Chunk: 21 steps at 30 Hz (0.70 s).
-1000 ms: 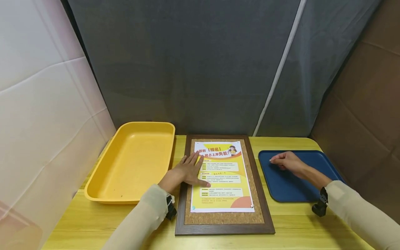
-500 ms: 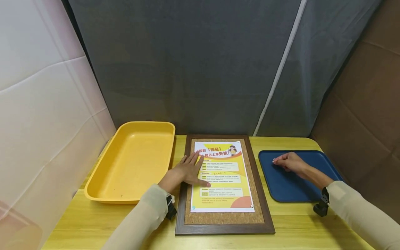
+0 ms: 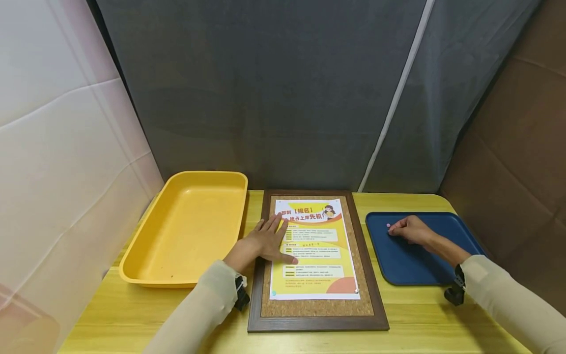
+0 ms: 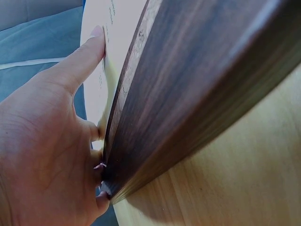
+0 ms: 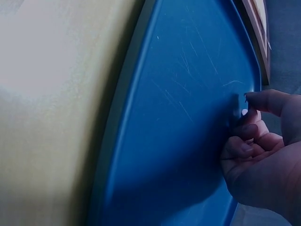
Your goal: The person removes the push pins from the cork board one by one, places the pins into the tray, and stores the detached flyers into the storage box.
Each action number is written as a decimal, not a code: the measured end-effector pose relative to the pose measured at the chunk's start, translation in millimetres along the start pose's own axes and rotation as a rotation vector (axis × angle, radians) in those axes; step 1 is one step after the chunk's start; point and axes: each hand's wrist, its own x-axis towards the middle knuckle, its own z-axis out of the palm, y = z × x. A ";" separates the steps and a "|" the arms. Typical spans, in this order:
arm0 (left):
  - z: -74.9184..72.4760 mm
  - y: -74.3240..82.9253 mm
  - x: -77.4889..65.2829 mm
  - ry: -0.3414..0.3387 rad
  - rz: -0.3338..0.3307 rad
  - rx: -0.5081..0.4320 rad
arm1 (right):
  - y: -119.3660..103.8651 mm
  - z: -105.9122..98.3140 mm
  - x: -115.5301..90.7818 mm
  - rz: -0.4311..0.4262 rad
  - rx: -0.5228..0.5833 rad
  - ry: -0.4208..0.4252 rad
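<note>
My left hand lies spread across the left side of a yellow printed poster, its fingers straight. The poster lies on a cork board with a dark brown frame. In the left wrist view, the left hand reaches over the frame's edge. Small round thumbtacks sit at the poster's lower corners, one teal, one silvery. Over the blue tray, my right hand pinches a small pink thumbtack at its fingertips; fingers partly cover it in the right wrist view.
A deep yellow tray stands left of the board, with a few dark specks near its front. Grey cloth hangs behind the wooden table. Pale and brown sheets close off the two sides.
My right hand has shifted slightly right over the blue tray, and the pink head of the thumbtack now shows beyond its fingertips. The left hand and board have stayed in place.
</note>
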 end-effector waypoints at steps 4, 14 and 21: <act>0.4 -0.1 -0.6 0.002 0.003 -0.001 | -0.9 1.0 -1.3 -0.011 -0.031 0.008; 3.2 -1.3 0.7 -0.001 0.007 0.010 | -1.7 3.9 -4.0 -0.002 0.001 0.015; 1.6 -1.8 1.4 0.001 0.007 0.024 | -2.5 1.9 -6.9 -0.042 0.026 0.034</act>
